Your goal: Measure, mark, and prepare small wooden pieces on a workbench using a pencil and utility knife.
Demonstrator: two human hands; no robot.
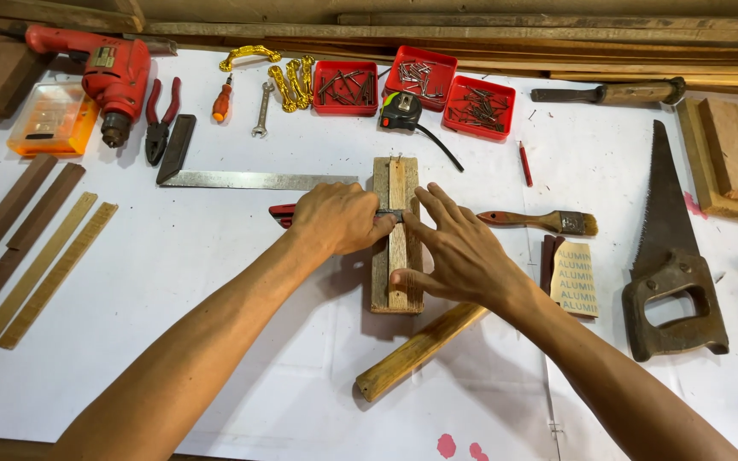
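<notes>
1. The block (396,236) lay mid-desk (215,256), below the red trays (412,85).
2. Left hand (335,218) clenched a red-handled tool (282,212) across the block; right hand (459,252), fingers spread, pressed the block flat.
3. Firm downward pressure likely kept the block from slipping.

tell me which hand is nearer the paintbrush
Right. The right hand lies on the wooden block, just left of the paintbrush; the left hand is beyond the block's far side.

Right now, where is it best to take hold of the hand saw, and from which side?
Probably by the dark wooden handle of the hand saw, coming from the near side. Its open loop faces the near edge, and the toothed blade points away.
</notes>
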